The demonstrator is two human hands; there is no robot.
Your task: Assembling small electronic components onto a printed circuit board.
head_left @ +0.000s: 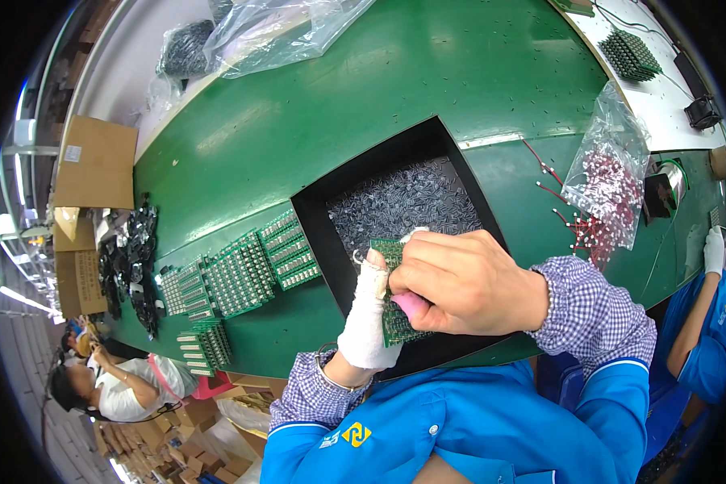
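My left hand [368, 319], in a white glove with bare fingertips, grips a green circuit board [397, 323] by its left edge. Over that board my right hand [468, 282] is closed, its thumb and fingers pinched together; whatever they hold is hidden. Something pink [411, 305], perhaps a finger cot, shows at its fingers. Right under both hands stands a black open box [315, 234], tilted in view, with a layer of small dark parts [403, 198] inside. My hands cover the box's near part.
Green board panels [238, 278] lie left of the box, a smaller stack [205, 348] nearer. Black bagged items [141, 258] and cartons [97, 165] are farther left. Right are red-wired connectors in a clear bag [601, 194] and a co-worker's gloved hand [714, 250]. Tiny parts dot the green table [363, 97].
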